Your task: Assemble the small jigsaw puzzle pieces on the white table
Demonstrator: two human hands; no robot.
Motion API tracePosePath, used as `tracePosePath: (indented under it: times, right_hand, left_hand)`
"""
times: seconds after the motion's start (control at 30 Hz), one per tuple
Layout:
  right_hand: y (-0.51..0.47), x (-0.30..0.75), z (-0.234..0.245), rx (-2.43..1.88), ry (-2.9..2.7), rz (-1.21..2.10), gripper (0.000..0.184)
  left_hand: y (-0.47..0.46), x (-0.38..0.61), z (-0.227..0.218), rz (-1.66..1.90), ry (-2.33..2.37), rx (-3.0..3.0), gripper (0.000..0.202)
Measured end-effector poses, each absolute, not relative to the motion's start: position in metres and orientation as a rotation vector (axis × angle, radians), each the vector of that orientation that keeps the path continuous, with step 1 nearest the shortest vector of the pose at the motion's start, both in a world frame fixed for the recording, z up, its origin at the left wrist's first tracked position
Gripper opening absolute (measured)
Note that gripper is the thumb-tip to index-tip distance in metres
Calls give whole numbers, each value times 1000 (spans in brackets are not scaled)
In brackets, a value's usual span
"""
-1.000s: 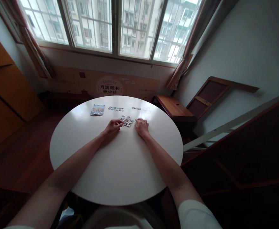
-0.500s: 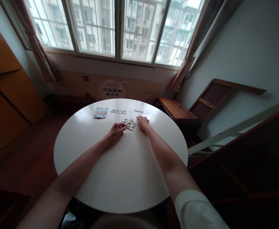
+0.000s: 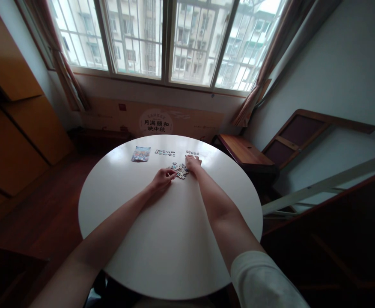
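Observation:
A loose pile of small jigsaw pieces (image 3: 182,173) lies on the white round table (image 3: 162,239). My left hand (image 3: 163,178) rests at the pile's left edge, thumb and fingers pinched together; whatever is between them is too small to make out. At the pile's upper right, my right hand (image 3: 193,163) has its fingers bent and closed, with what looks like a jigsaw piece at the tips. Just beyond it is a short row of pieces (image 3: 192,153). Two longer rows of pieces (image 3: 165,152) lie further left, beside a colourful picture sheet or packet (image 3: 141,154).
A wooden bench or seat (image 3: 247,149) stands close to the table's right side, with a wooden-framed panel (image 3: 298,130) against the wall. Orange-brown cabinets (image 3: 36,124) are at the left. Behind the table are a printed banner (image 3: 187,117) and barred windows.
The head view has turned slightly left, so the scene sits further right. My right hand has edged a little forward and left over the table. The left hand keeps its place by the pile.

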State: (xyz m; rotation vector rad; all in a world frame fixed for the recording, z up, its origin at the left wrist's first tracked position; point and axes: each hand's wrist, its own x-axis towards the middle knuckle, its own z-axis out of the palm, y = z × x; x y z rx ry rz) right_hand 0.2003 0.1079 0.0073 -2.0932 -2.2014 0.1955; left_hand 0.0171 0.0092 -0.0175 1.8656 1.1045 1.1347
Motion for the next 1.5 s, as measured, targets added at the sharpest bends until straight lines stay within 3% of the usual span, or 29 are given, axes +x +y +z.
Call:
tracePosePath:
  times: [0.37, 0.63, 1.1, 1.5]
  right_hand:
    - [123, 196, -6, -2053, -2101, 236, 42]
    - [128, 214, -4, -1715, -1548, 575, 42]
    - [66, 224, 2, -1430, -1649, 955, 22]
    - [34, 224, -11, -1382, -1968, 368, 30]
  left_hand:
    - [5, 17, -14, 1119, 1097, 1869, 24]
    - [9, 16, -18, 1113, 1076, 1874, 24]
    - [11, 15, -18, 1158, 1050, 1864, 26]
    - [11, 14, -17, 1152, 1034, 1816, 28]
